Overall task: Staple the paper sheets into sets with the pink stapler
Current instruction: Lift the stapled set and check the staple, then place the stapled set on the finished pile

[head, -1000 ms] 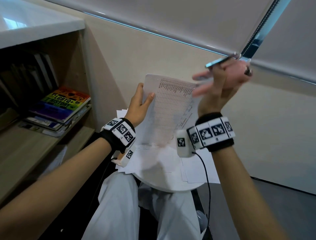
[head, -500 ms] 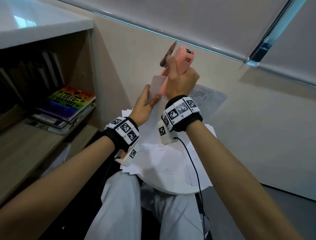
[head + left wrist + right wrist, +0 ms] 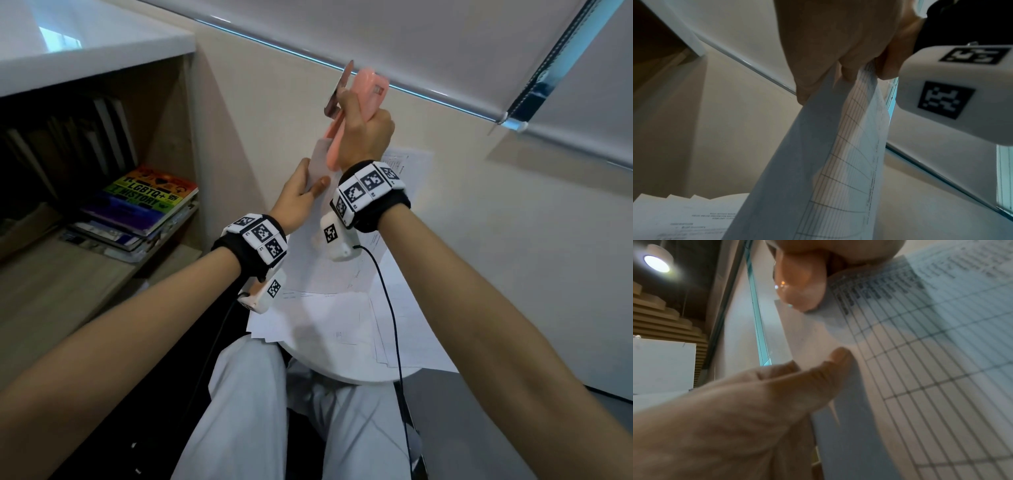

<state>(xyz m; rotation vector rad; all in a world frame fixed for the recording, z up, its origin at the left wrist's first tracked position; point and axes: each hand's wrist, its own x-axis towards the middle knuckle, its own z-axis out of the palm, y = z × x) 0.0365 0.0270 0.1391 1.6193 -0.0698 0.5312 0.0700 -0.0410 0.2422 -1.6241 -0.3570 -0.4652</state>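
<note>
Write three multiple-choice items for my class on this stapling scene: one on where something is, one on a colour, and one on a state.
1. Where does the stack of books lie?
A. on the shelf to the person's left
B. on the round table
C. on the person's lap

2. What colour is the stapler?
A. blue
B. pink
C. black

3. What is the left hand doing?
A. resting flat on the table
B. hanging idle
C. pinching the held paper sheets

Answers:
1. A, the books lie flat in the wooden shelf at the left of the head view.
2. B, the body gripped by the right hand is pink.
3. C, the thumb presses the sheets' edge against the fingers.
</note>
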